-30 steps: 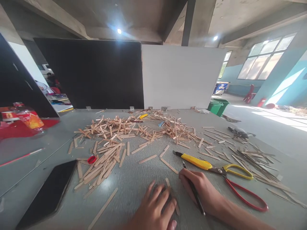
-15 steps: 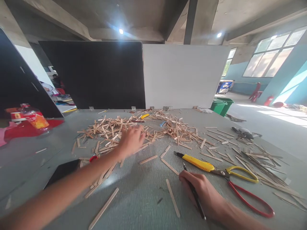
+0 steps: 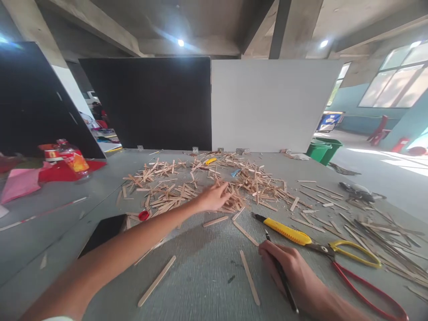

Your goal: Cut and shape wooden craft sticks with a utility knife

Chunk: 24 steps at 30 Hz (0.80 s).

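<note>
My left hand (image 3: pixel 214 197) reaches over a loose pile of wooden craft sticks (image 3: pixel 174 196), its fingers apart and blurred, touching or just above the sticks. My right hand (image 3: pixel 290 265) rests on the table, closed around a black pen (image 3: pixel 282 278) whose tip points up and away from me. Just beyond that tip lies a craft stick (image 3: pixel 245 233), with another craft stick (image 3: pixel 249 277) to the left of the hand. A yellow utility knife (image 3: pixel 287 231) and scissors with yellow and red handles (image 3: pixel 327 250) lie right of the right hand.
A black phone-like slab (image 3: pixel 103 232) and a red ring (image 3: pixel 143 216) lie left of the pile. A bottle (image 3: pixel 73 160) stands farther left on red material. Black (image 3: pixel 150 102) and white (image 3: pixel 267 104) panels rise behind the table. Thin strips (image 3: pixel 384 240) are scattered at the right.
My left hand has moved right across the pile of craft sticks. My right hand keeps the pen in much the same place on the table. The view has turned slightly left.
</note>
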Tool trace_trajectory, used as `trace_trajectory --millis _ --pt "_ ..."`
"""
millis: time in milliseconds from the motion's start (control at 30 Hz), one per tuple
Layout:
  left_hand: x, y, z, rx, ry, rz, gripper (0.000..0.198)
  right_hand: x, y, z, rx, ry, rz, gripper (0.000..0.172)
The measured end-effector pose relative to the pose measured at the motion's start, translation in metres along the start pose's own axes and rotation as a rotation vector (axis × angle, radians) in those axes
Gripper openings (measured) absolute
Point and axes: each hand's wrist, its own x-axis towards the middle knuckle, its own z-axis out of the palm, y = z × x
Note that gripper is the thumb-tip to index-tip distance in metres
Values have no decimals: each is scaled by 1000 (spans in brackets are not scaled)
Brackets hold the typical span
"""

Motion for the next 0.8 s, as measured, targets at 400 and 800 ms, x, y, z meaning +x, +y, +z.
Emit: trace_trajectory --millis 400,800 --pt "-58 62 39 94 -7 207 72 -2 -3 -3 32 -64 36 25" --pt "1 -75 -40 266 315 -294 36 -3 0 -2 -29 -44 -8 23"
